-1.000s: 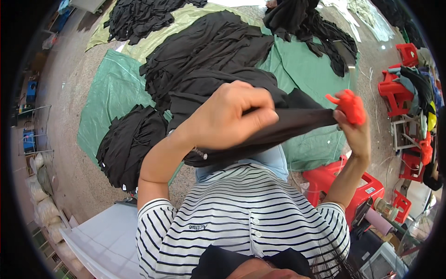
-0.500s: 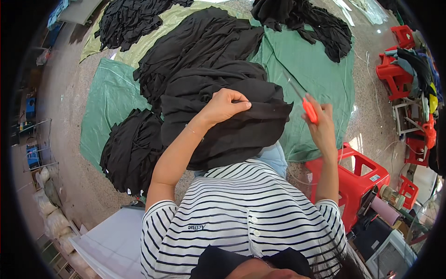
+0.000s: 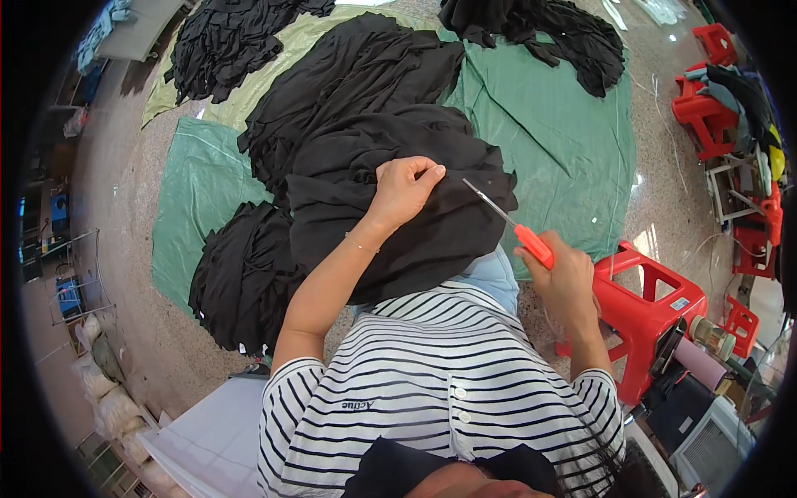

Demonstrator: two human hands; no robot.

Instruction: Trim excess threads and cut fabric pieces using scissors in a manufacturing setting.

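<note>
A large black garment or cloth (image 3: 390,241) is spread over my lap, bunched in soft folds. My left hand (image 3: 404,192) pinches a fold of it between thumb and fingertips near the middle. In my right hand (image 3: 562,278) is a red-handled tool (image 3: 533,245) with a slim metal shaft, its exact kind unclear. The tip points up and left over the cloth, a short way right of my left fingertips. Whether that tip touches the cloth I cannot tell.
Black cloth heaps lie beyond my lap (image 3: 349,75), at left (image 3: 245,282) and far right (image 3: 573,41), by green sheeting (image 3: 556,158). A red plastic stool (image 3: 643,290) stands close by my right arm. A white board (image 3: 207,423) is at lower left.
My right hand has come down and left, and the tool's shaft has swung to point at the cloth near my left hand. My left hand keeps its pinch.
</note>
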